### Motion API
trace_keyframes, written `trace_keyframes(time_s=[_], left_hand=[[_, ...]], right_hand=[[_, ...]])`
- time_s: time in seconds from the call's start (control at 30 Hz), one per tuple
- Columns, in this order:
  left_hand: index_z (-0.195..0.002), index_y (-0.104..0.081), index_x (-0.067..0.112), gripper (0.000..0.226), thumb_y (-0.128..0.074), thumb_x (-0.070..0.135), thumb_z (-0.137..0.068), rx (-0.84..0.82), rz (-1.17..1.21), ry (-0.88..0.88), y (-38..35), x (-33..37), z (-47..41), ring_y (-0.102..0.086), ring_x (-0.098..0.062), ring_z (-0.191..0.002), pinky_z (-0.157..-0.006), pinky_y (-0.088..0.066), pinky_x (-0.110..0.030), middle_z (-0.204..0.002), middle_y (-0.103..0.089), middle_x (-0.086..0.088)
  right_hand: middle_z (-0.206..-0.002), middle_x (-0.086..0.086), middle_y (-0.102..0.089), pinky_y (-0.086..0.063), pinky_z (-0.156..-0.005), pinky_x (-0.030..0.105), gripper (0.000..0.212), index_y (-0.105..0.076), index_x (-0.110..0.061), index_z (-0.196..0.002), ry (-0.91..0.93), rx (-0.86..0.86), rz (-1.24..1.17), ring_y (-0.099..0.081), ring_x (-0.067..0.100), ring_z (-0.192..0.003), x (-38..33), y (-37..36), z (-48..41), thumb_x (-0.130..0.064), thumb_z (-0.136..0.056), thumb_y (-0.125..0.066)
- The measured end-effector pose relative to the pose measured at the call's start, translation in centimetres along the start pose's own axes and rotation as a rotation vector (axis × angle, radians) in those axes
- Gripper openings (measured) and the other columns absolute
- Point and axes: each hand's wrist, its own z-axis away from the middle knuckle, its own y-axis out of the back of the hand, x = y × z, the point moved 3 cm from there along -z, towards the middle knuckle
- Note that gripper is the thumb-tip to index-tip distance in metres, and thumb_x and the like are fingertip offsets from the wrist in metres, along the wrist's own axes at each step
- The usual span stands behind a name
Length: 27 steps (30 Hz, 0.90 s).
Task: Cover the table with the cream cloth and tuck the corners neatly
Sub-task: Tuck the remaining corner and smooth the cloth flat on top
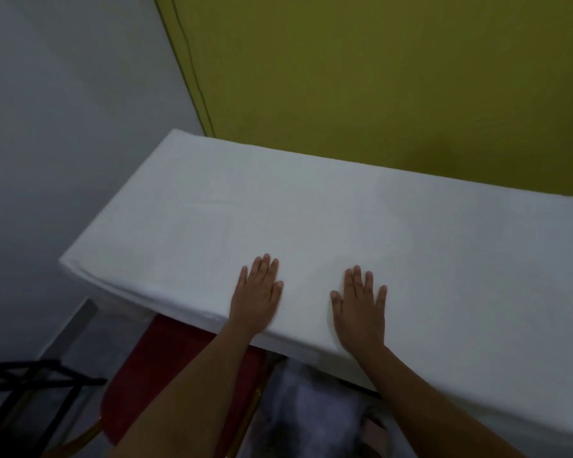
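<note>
The cream cloth [311, 209] lies spread flat over the whole visible table top and hangs over the near edge and the left end. A faint crease shows left of centre. My left hand [257, 295] rests palm down on the cloth near the front edge, fingers apart, holding nothing. About a hand's width to its right, my right hand [361, 309] lies flat on the cloth the same way. The near left corner [70, 262] shows a folded layer of cloth. The table itself is hidden under the cloth.
A yellow-green wall [377, 77] stands right behind the table, a grey wall [63, 110] to the left. A red chair [153, 368] with a gold frame sits under the near edge. A black folding rack [30, 385] stands low left.
</note>
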Motion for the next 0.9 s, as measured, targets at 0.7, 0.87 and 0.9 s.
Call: trace_keyframes(time_s=[0.7,0.87,0.9], left_hand=[[-0.152,0.002,0.015,0.07,-0.022,0.052,-0.098,0.02,0.173,0.497,7.5,-35.6,5.2,0.011,-0.02,-0.148,-0.119,0.007,-0.044,-0.16,0.009,-0.006],[-0.152,-0.008,0.009,0.059,-0.023,0.037,-0.102,0.064,0.079,0.633,8.1,-32.8,3.2,0.001,-0.025,-0.148,-0.117,0.003,-0.053,-0.16,0.0,-0.012],[-0.151,-0.012,0.007,0.058,-0.022,0.035,-0.102,0.078,0.045,0.607,8.2,-31.4,2.5,-0.003,-0.026,-0.148,-0.116,0.002,-0.053,-0.16,-0.004,-0.013]], right_hand=[[-0.147,0.009,-0.042,-0.015,-0.108,0.055,0.056,-0.042,-0.009,-0.14,0.624,-0.022,0.045,-0.033,0.031,-0.138,-32.0,-7.5,0.0,-0.039,-0.094,-0.034],[-0.149,0.006,-0.039,-0.009,-0.111,0.047,0.054,-0.04,-0.012,-0.142,0.668,-0.025,-0.015,-0.031,0.028,-0.14,-31.0,-6.6,-0.6,-0.041,-0.1,-0.021],[-0.151,0.005,-0.035,-0.006,-0.113,0.046,0.057,-0.037,-0.012,-0.143,0.636,-0.017,-0.036,-0.027,0.027,-0.141,-30.0,-6.0,-1.4,-0.043,-0.1,-0.015]])
